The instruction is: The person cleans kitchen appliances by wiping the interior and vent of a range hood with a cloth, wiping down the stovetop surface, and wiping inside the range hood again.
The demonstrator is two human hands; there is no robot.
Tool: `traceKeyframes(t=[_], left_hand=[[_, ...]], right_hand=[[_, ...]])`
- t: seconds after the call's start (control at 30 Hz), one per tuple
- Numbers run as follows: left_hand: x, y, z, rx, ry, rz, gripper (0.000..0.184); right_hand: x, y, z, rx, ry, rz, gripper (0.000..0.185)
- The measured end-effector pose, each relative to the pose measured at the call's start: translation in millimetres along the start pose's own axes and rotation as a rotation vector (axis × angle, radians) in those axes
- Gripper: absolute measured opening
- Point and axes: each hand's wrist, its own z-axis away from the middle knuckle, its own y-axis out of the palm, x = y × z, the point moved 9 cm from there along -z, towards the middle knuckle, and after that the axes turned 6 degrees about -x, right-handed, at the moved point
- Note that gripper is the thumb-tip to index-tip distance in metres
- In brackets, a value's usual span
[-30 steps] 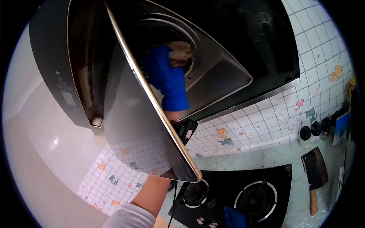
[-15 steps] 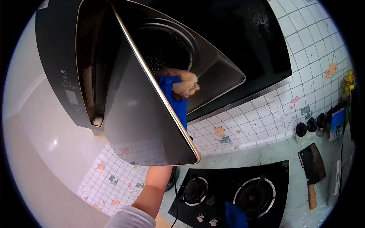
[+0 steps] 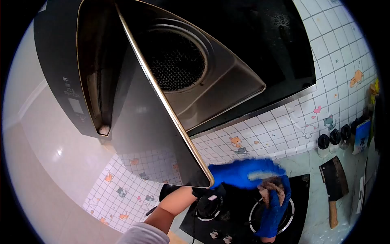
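Both my hands wear blue gloves and come together above the black gas hob. My left hand (image 3: 243,172) reaches in from behind the raised glossy panel (image 3: 150,142) of the range hood; motion blurs its fingers beside a brown cloth (image 3: 271,190). Bunched up, the cloth sits against my right hand (image 3: 278,207), whose fingers close around it over the right burner. Whether the left fingers also grip the cloth is unclear. Beyond the panel, the hood's round mesh intake (image 3: 176,61) shows uncovered.
The gas hob (image 3: 239,219) lies on a pale marbled counter (image 3: 317,203). A cleaver (image 3: 335,183) with a wooden handle rests at the right. Lidded jars (image 3: 323,144) stand along the tiled wall (image 3: 280,122). The panel's corner overhangs the hob's left side.
My left hand has come down from the mesh intake with the cloth, toward the right burner. My right hand has risen from the hob's front edge and closed on the cloth.
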Motion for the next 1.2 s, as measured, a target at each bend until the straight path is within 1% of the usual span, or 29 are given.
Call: traceKeyframes(t=[0.03,0.07,0.1,0.13,0.17,0.2,0.23,0.27,0.33,0.47,0.53,0.57,0.63,0.67,0.73,0.77,0.83,0.87,0.93,0.97,1.03,1.1,1.17,1.2], left_hand=[[4,-32,-7,-0.107,-0.075,0.060,0.038],[17,-74,0,-0.362,-0.117,0.031,0.034],[8,-121,17,-0.746,-0.042,-0.257,0.029],[-2,-154,32,-1.039,0.025,-0.283,0.025],[-15,-182,47,-1.242,0.085,-0.603,0.024],[-20,-201,62,-1.389,0.143,-0.735,0.025],[-31,-211,74,-1.535,0.201,-0.867,0.026],[-30,-220,72,-1.536,0.199,-0.866,0.026],[-54,-225,74,-1.648,0.345,-0.936,0.027],[-45,-241,73,-1.615,0.340,-1.001,0.027],[-42,-243,69,-1.575,0.264,-1.131,0.023],[-42,-242,68,-1.575,0.263,-1.130,0.023],[-43,-241,70,-1.622,0.343,-1.003,0.022],[-43,-241,70,-1.621,0.342,-1.003,0.022],[-45,-236,71,-1.656,0.363,-1.110,0.020],[-45,-238,70,-1.653,0.365,-1.109,0.020],[-47,-236,68,-1.625,0.352,-1.215,0.019],[-47,-237,68,-1.624,0.351,-1.215,0.019],[-51,-235,66,-1.616,0.383,-1.236,0.017],[-51,-236,67,-1.615,0.383,-1.237,0.017],[-51,-238,65,-1.554,0.415,-1.203,0.016],[-50,-239,65,-1.557,0.392,-1.198,0.015],[-48,-240,65,-1.560,0.371,-1.191,0.014],[-46,-240,66,-1.580,0.362,-1.203,0.012]], right_hand=[[-3,-1,-2,0.002,0.001,0.000,0.046],[-5,-5,-3,0.003,-0.034,0.047,0.046],[-6,-8,-3,0.004,-0.069,0.096,0.045],[-7,-8,-1,0.005,-0.067,0.097,0.045],[-6,-8,2,-0.004,-0.095,0.198,0.046],[-4,-7,5,-0.012,-0.123,0.298,0.046],[-3,-7,7,-0.009,-0.123,0.302,0.046],[-5,-6,9,0.005,-0.098,0.321,0.047],[-13,-12,12,0.010,-0.074,0.320,0.049],[-13,-24,13,-0.011,-0.131,0.233,0.048],[-9,-27,10,0.056,-0.167,0.233,0.048],[-5,-27,11,0.056,-0.167,0.234,0.048],[-4,-35,12,-0.072,-0.042,0.206,0.041],[-4,-34,12,-0.073,-0.041,0.207,0.041],[1,-36,12,-0.114,-0.102,0.146,0.043],[-3,-41,10,-0.117,-0.101,0.144,0.043],[-14,-53,4,-0.032,-0.156,0.249,0.044],[-22,-61,1,-0.032,-0.156,0.249,0.044],[-55,-77,-1,-0.056,0.091,0.195,0.045],[-48,-73,-1,-0.056,0.092,0.195,0.045],[-17,-55,2,0.006,-0.085,0.249,0.045],[-46,-76,-3,-0.031,-0.085,0.294,0.044],[-43,-76,-2,-0.069,-0.086,0.340,0.044],[-32,-71,-2,-0.024,-0.116,0.289,0.043]])
